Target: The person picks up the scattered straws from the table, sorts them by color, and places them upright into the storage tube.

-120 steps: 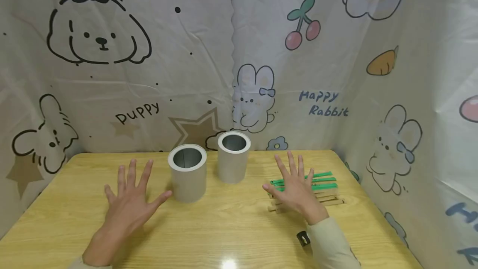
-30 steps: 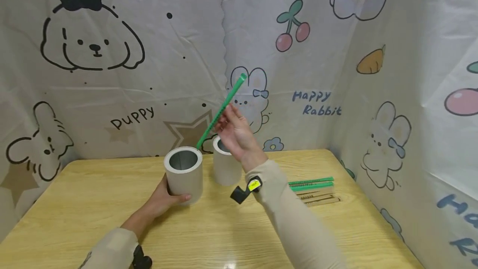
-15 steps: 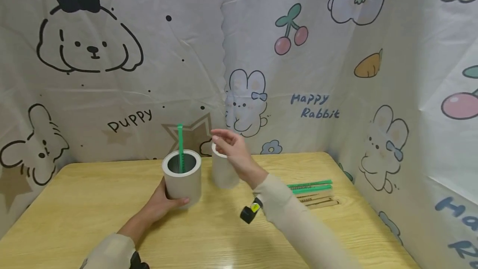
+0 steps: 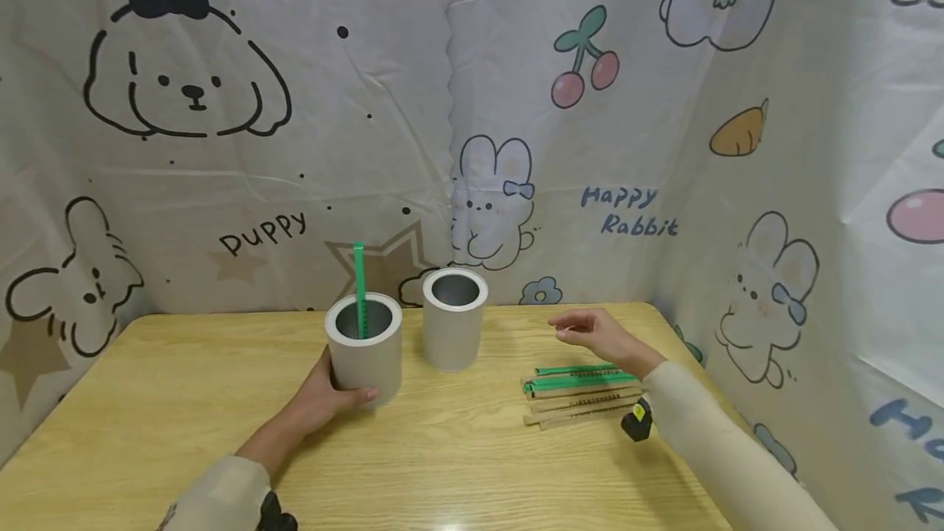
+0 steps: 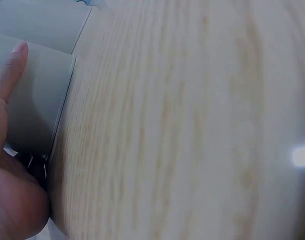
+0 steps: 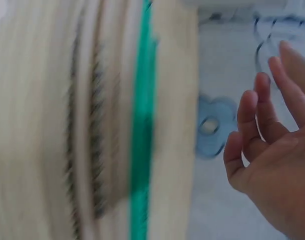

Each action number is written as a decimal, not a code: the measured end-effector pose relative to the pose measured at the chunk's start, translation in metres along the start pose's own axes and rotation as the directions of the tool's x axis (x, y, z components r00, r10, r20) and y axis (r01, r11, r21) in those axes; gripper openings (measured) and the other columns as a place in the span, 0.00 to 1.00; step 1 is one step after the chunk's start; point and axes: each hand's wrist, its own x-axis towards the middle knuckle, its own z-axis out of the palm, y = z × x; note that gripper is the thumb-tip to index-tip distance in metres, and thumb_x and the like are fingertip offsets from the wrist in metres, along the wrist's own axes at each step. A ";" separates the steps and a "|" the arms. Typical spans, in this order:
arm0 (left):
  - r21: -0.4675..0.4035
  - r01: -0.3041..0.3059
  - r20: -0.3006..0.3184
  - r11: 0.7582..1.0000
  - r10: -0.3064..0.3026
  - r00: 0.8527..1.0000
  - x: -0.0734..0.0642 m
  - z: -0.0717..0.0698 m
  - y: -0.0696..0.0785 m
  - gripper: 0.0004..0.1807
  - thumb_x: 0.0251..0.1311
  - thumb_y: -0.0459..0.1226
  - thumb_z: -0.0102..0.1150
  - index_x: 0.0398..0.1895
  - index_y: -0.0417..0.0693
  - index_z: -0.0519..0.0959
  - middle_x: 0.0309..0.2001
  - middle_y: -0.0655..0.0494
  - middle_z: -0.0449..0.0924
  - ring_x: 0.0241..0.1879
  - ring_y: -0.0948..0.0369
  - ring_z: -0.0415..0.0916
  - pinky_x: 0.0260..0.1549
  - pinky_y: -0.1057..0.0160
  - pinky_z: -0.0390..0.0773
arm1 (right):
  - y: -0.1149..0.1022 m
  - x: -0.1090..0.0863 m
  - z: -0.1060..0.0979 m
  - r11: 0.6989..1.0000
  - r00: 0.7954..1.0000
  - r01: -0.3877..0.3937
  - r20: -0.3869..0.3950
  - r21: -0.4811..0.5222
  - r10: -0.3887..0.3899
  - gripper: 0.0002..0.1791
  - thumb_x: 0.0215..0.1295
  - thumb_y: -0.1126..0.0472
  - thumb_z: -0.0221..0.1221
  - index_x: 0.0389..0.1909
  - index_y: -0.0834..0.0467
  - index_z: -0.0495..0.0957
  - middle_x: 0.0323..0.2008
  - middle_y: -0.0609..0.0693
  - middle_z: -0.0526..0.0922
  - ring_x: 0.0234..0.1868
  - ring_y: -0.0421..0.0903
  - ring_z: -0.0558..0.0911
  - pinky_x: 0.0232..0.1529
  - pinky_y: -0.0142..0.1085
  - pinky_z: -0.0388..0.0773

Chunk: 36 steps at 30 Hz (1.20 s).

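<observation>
My left hand (image 4: 320, 396) grips the nearer pale round holder (image 4: 369, 371), thumb across its front and the other fingers hidden behind. In the left wrist view, the thumb (image 5: 12, 67) lies on the holder's side. A slim green wrapped stick (image 4: 359, 273) stands inside this holder, its upper part above the rim. My right hand (image 4: 601, 337) hovers over a row of similar sticks, fingers loosely bent and holding nothing. The row has green sticks (image 4: 583, 383) at the back and brown ones (image 4: 583, 406) in front, printed with dark marks.
A second pale round holder (image 4: 455, 338) stands upright just behind and right of the first. Behind the wooden table (image 4: 457, 474) hangs a cloth (image 4: 369, 162) printed with cartoon animals, also covering the sides.
My right hand brought a green stick over the nearer holder, let it go inside, then moved right, back over the row. My left hand keeps its grip on the holder.
</observation>
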 end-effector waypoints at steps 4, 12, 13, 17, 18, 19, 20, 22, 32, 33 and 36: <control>0.013 0.005 0.005 1.000 -0.005 1.000 -0.002 -0.001 0.000 0.60 0.57 0.40 0.74 0.81 0.42 0.39 0.78 0.37 0.51 0.77 0.39 0.53 0.74 0.39 0.56 | 0.025 -0.004 -0.006 0.996 0.999 -0.045 0.000 -0.074 0.045 0.21 0.75 0.59 0.57 0.63 0.65 0.77 0.63 0.65 0.77 0.58 0.56 0.80 0.60 0.51 0.79; -0.003 -0.003 -0.004 1.000 0.003 1.000 -0.003 0.000 -0.003 0.59 0.56 0.39 0.74 0.80 0.42 0.41 0.77 0.37 0.54 0.76 0.39 0.56 0.74 0.39 0.57 | 0.055 -0.008 -0.011 0.975 0.998 -0.058 -0.025 -0.213 0.054 0.12 0.69 0.66 0.61 0.49 0.67 0.85 0.52 0.65 0.85 0.40 0.43 0.79 0.39 0.32 0.76; -0.006 -0.005 -0.005 1.000 0.005 1.000 -0.003 0.000 -0.003 0.58 0.56 0.38 0.74 0.80 0.42 0.41 0.77 0.37 0.54 0.76 0.39 0.56 0.74 0.39 0.57 | 0.056 -0.009 -0.012 0.973 0.998 -0.061 -0.030 -0.225 0.056 0.11 0.69 0.67 0.62 0.48 0.67 0.85 0.50 0.64 0.86 0.39 0.43 0.78 0.38 0.31 0.75; -0.010 0.003 -0.009 1.000 -0.003 1.000 -0.003 0.000 -0.004 0.58 0.56 0.38 0.74 0.80 0.43 0.42 0.77 0.37 0.54 0.76 0.40 0.56 0.74 0.40 0.58 | 0.061 -0.015 -0.013 0.966 0.998 -0.061 -0.029 -0.250 0.055 0.09 0.67 0.68 0.63 0.45 0.68 0.86 0.46 0.64 0.87 0.40 0.43 0.80 0.39 0.31 0.76; -0.012 0.002 -0.010 1.000 -0.002 1.000 -0.003 0.000 -0.004 0.58 0.56 0.38 0.74 0.80 0.43 0.42 0.77 0.38 0.54 0.75 0.40 0.56 0.73 0.40 0.58 | 0.062 -0.016 -0.013 0.967 0.998 -0.062 -0.031 -0.249 0.056 0.09 0.67 0.69 0.63 0.44 0.68 0.86 0.45 0.64 0.87 0.40 0.44 0.81 0.39 0.32 0.77; -0.012 0.002 -0.012 1.000 -0.002 1.000 -0.003 0.000 -0.004 0.58 0.56 0.38 0.74 0.80 0.43 0.43 0.77 0.38 0.54 0.75 0.40 0.57 0.73 0.40 0.58 | 0.064 -0.017 -0.013 0.967 0.998 -0.062 -0.031 -0.246 0.056 0.08 0.67 0.69 0.63 0.43 0.68 0.86 0.44 0.64 0.87 0.40 0.44 0.81 0.40 0.32 0.78; -0.012 0.003 -0.011 1.000 -0.003 1.000 -0.003 -0.001 -0.004 0.58 0.55 0.38 0.74 0.80 0.43 0.43 0.77 0.38 0.54 0.75 0.40 0.57 0.73 0.40 0.58 | 0.065 -0.017 -0.014 0.968 0.998 -0.065 -0.033 -0.244 0.059 0.08 0.67 0.69 0.63 0.42 0.68 0.86 0.44 0.63 0.87 0.40 0.44 0.82 0.40 0.32 0.78; -0.011 0.004 -0.010 1.000 -0.004 1.000 -0.003 -0.002 -0.004 0.58 0.55 0.38 0.74 0.80 0.43 0.42 0.77 0.38 0.54 0.75 0.40 0.56 0.73 0.40 0.58 | 0.068 -0.018 -0.014 0.969 0.997 -0.074 -0.046 -0.236 0.065 0.07 0.66 0.68 0.63 0.40 0.68 0.86 0.42 0.62 0.87 0.39 0.44 0.81 0.40 0.31 0.78; 0.000 0.018 0.005 1.000 -0.018 1.000 0.002 -0.004 -0.001 0.61 0.55 0.40 0.75 0.81 0.43 0.39 0.78 0.38 0.52 0.77 0.39 0.53 0.75 0.37 0.56 | 0.072 -0.013 -0.019 0.980 0.999 -0.050 -0.023 -0.193 0.046 0.05 0.64 0.70 0.64 0.34 0.70 0.84 0.30 0.59 0.85 0.29 0.38 0.73 0.31 0.28 0.71; 0.001 0.016 0.004 1.000 -0.016 1.000 0.003 -0.005 0.000 0.61 0.55 0.40 0.75 0.81 0.43 0.40 0.78 0.38 0.52 0.77 0.40 0.53 0.75 0.38 0.56 | 0.071 -0.012 -0.019 0.979 0.999 -0.051 -0.022 -0.197 0.047 0.04 0.64 0.70 0.64 0.34 0.70 0.84 0.29 0.58 0.84 0.28 0.38 0.72 0.30 0.28 0.70; 0.000 0.010 0.002 1.000 -0.010 1.000 0.004 -0.005 0.000 0.60 0.55 0.40 0.75 0.81 0.44 0.40 0.78 0.39 0.52 0.77 0.40 0.53 0.75 0.38 0.55 | 0.067 -0.008 -0.021 0.977 0.999 -0.052 -0.021 -0.208 0.048 0.04 0.66 0.71 0.62 0.34 0.69 0.84 0.29 0.56 0.83 0.28 0.39 0.71 0.29 0.28 0.70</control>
